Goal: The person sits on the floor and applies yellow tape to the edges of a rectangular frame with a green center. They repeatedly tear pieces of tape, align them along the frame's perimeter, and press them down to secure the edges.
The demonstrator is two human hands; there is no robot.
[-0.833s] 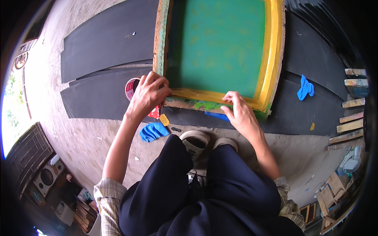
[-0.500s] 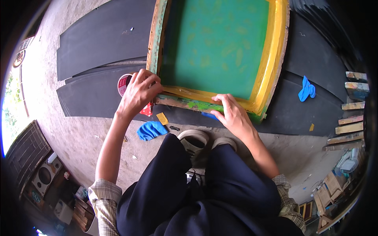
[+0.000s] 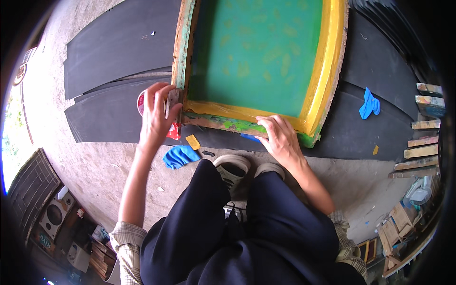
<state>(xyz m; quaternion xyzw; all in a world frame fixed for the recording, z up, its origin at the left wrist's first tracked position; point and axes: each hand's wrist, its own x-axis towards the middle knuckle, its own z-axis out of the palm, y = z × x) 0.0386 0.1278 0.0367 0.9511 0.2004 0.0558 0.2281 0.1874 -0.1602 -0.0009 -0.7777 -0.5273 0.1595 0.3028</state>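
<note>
A screen printing frame [image 3: 228, 124] with green mesh and yellow tape along its inner edges lies in front of me, its wood smeared with paint. My right hand [image 3: 281, 137] grips its near rail, fingers over the top and thumb at the front side. Just left of the near left corner is my left hand [image 3: 157, 113], fingers stretched and thumb apart. Under those fingers a round roll [image 3: 141, 102] with a pink-red label is partly hidden. A small red wrapper [image 3: 174, 131] lies beside the left wrist.
Dark flat sheets [image 3: 118, 42] cover the floor under the frame. A blue cloth [image 3: 181, 156] and a yellow scrap [image 3: 193, 142] lie near my shoes [image 3: 231, 171]. Another blue piece [image 3: 369, 103] is at right, near stacked wooden frames [image 3: 421, 152]. A speaker [image 3: 54, 213] stands at lower left.
My left hand has come off the frame's near left corner and shifted slightly left, its fingers spreading. The right hand keeps its hold on the near rail.
</note>
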